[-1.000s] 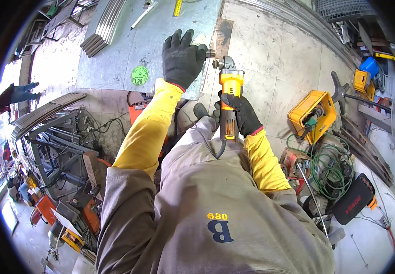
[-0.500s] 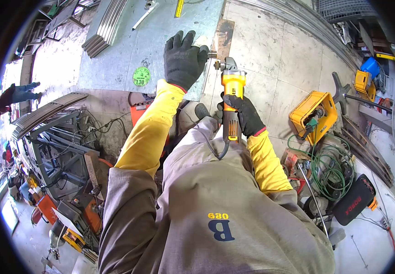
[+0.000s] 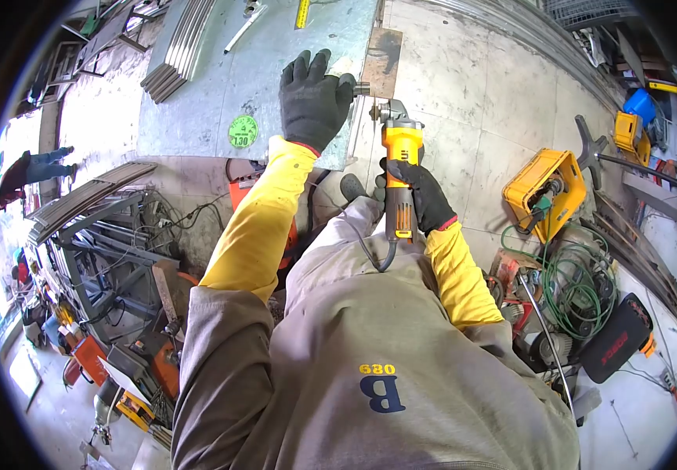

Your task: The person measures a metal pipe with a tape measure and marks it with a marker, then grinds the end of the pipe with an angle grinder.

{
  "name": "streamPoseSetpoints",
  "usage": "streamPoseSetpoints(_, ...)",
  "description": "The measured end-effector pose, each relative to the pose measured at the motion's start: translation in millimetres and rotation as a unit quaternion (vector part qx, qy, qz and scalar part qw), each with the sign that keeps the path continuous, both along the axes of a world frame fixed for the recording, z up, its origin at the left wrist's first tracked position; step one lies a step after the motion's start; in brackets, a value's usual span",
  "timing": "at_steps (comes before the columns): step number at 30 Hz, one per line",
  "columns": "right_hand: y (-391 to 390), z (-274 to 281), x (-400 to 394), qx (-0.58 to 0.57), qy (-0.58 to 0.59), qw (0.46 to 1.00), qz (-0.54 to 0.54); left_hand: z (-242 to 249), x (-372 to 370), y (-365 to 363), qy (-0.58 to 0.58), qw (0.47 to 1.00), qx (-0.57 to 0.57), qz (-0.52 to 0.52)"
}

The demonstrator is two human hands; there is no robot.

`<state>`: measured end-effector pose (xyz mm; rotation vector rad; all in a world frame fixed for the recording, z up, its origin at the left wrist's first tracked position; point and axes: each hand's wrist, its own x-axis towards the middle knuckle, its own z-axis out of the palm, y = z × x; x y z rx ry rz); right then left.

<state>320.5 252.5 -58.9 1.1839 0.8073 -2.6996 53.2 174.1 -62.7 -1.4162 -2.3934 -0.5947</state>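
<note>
My right hand (image 3: 426,197), in a black glove, is wrapped round the body of a yellow and black angle grinder (image 3: 401,145). The grinder's head points away from me, with its disc side facing left, and the cord leaves the rear end. My left hand (image 3: 312,102), also gloved, is on the grey metal sheet (image 3: 189,129) of the work table. A short piece of metal tube (image 3: 362,89) sticks out past its thumb, close to the grinder head. The palm hides the rest of that piece.
Metal bars (image 3: 182,51) lie on the table's left part, near a yellow ruler (image 3: 301,14). A yellow crate (image 3: 546,196) and a coiled green hose (image 3: 577,294) are on the right. Another person's legs (image 3: 45,168) show at far left.
My view has shifted slightly. Both hands keep nearly the same places, and the grinder head stays just beside the metal piece. The person at far left has moved a little.
</note>
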Motion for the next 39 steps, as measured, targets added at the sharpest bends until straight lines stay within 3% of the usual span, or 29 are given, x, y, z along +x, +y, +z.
streamPoseSetpoints(19, 0, 38, -14, 0.036, 0.021, 0.999, -0.015, 2, 4, -1, -0.001, 1.000, -0.017, 0.011)
streamPoseSetpoints(39, -3, 3, -8, -0.022, 0.029, 0.999, -0.029, -3, 1, -2, 0.001, 1.000, -0.002, 0.004)
